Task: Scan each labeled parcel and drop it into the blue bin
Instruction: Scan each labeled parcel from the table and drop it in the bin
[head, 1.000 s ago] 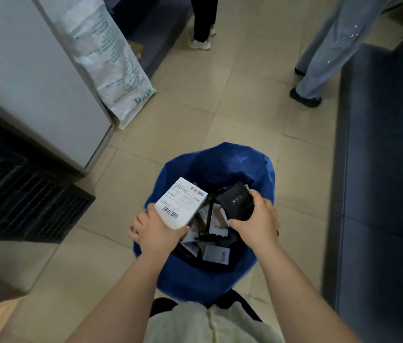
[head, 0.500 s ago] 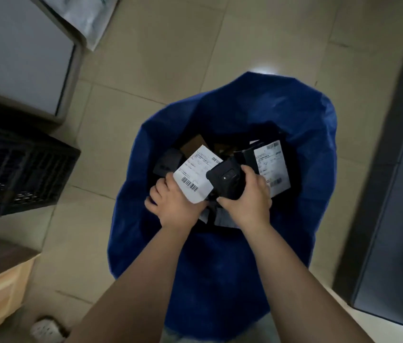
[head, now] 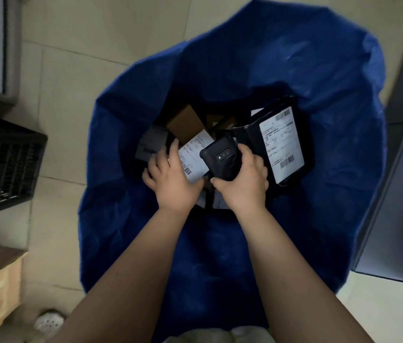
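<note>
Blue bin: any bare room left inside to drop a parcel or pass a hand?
Bare room lies between the blue bin's far wall and the brown box, and between its left wall and the grey parcel. Centre is crowded: left hand, white-labelled parcel, right hand holding the scanner, black parcel at right.
</note>
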{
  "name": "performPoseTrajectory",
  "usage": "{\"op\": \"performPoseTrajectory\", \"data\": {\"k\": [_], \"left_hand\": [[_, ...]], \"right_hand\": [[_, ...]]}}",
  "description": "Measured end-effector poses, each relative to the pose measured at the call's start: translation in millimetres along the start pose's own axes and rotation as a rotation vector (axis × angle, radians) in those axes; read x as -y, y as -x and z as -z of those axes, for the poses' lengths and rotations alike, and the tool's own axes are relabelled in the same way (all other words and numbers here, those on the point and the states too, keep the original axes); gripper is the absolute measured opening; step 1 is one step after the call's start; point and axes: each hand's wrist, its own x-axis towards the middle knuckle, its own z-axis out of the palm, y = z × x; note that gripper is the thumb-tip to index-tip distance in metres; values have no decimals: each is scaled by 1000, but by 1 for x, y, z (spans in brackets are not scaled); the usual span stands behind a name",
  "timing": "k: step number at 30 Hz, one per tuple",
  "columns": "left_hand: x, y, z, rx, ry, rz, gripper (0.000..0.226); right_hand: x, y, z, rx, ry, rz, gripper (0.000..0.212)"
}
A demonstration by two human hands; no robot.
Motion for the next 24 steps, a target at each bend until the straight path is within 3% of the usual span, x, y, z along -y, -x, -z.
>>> {"op": "performPoseTrajectory", "data": {"k": [6, 14, 17, 24], "left_hand": [[-20, 17, 90, -52, -115, -212, 77], [-44, 68, 217, -155, -195, -347, 72], [-45, 92, 253, -176, -190, -324, 71], [-34, 166, 298, -378, -122, -163, 66]], "right_hand": [[40, 53, 51, -40, 45, 58, 93], [99, 143, 136, -130, 159, 212, 90], [114, 172, 164, -165, 328, 347, 90], [142, 229, 205, -94, 392, 659, 88]]}}
